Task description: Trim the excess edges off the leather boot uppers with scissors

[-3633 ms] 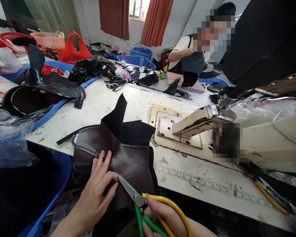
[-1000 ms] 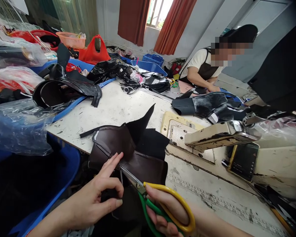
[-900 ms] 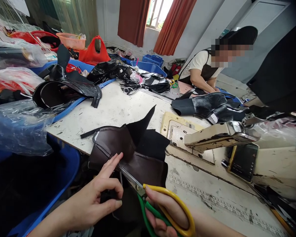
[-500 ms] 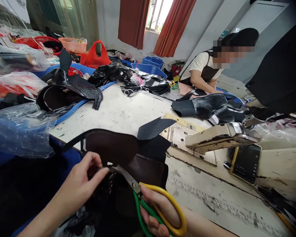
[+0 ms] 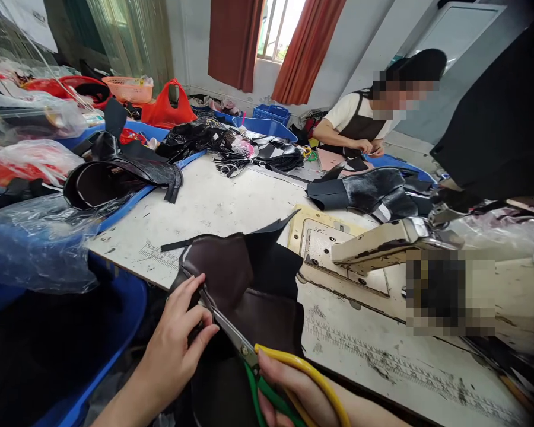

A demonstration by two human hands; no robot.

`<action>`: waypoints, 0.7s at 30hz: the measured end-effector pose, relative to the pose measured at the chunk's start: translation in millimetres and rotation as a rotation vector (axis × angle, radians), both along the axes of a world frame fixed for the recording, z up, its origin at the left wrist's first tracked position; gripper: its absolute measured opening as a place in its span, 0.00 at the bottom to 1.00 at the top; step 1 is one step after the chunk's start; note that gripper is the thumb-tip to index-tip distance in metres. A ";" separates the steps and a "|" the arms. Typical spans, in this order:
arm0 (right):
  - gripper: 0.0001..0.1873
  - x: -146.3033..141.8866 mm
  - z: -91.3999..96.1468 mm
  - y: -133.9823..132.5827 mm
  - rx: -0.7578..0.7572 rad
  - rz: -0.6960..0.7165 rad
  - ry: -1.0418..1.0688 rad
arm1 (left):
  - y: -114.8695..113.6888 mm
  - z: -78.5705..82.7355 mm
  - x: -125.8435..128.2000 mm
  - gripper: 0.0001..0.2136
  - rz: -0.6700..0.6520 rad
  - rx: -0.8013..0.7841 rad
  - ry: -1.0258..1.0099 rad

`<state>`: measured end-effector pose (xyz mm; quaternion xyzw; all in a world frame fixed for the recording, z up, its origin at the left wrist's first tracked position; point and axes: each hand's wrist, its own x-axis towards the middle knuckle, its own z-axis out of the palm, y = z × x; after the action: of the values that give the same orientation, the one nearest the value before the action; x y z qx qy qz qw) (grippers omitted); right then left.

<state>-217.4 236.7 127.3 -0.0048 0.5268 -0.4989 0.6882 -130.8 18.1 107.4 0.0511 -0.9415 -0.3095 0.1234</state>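
Note:
My right hand [image 5: 289, 379] grips a pair of scissors [image 5: 235, 333] with one yellow and one green handle. Their blades point up and left, with the tips beside the fingers of my left hand [image 5: 171, 338]. That hand is closed at the edge of a dark brown leather shoe upper [image 5: 220, 261], its fingertips resting on the leather. The upper lies partly on the table [image 5: 231, 204] and hangs over the near edge. Black lining flaps stick out on its right side. What lies between my left thumb and fingers is mostly hidden.
A sewing machine [image 5: 374, 249] stands on the right. Another upper [image 5: 365, 193] lies behind it, near a seated person [image 5: 351, 124]. A boot shaft [image 5: 120, 178] rests at the left edge. Bundled black strips [image 5: 276, 159] lie at the back; a blue bin [image 5: 115, 344] is below left.
My left hand has shifted right and laid its fingers on the leather. The upper has turned, and its strap end now lies on the table. The scissors have moved slightly down and right.

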 end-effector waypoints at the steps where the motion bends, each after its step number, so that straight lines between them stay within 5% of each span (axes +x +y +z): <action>1: 0.37 2.3 0.2 0.0 0.002 -0.002 0.020 | 3.4 -1.2 0.6 0.08 0.003 0.012 -0.001; 9: 0.41 9.7 -17.4 0.5 -0.060 -0.018 0.019 | 9.3 2.9 -0.7 0.10 0.037 0.103 -0.079; 21: 0.39 6.2 -13.7 -14.0 -0.096 -0.049 -0.118 | 4.9 15.1 0.8 0.13 0.017 0.241 -0.223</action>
<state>-211.2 222.7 113.5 0.0044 0.4608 -0.5398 0.7045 -130.0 23.0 122.5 0.1075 -0.9049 -0.4115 0.0139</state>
